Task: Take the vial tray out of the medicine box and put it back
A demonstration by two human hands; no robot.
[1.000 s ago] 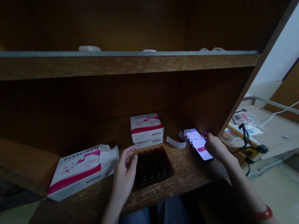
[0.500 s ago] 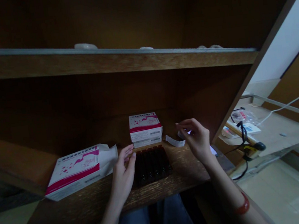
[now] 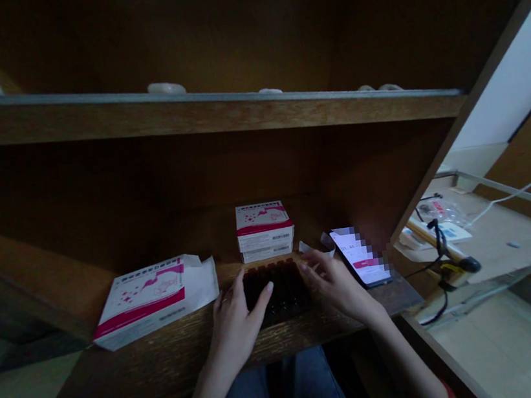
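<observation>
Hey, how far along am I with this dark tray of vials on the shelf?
Done: the opened pink-and-white carton lies flap-open at the left, and the dark tray of brown vials sits out on the wooden shelf. In hand: left hand and right hand both touch the tray. Left: the sealed pink-and-white boxes behind look untouched.

Lit phone (image 3: pixel 361 257), two pink-and-white boxes (image 3: pixel 154 297) (image 3: pixel 264 230) on wooden shelf (image 3: pixel 178 354)

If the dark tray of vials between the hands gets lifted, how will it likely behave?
The dark tray of vials looks thin, so it may flex unless held from both sides, where the left hand and right hand rest. The vials seem to be glass: probably fragile and heavy for its size.
</observation>
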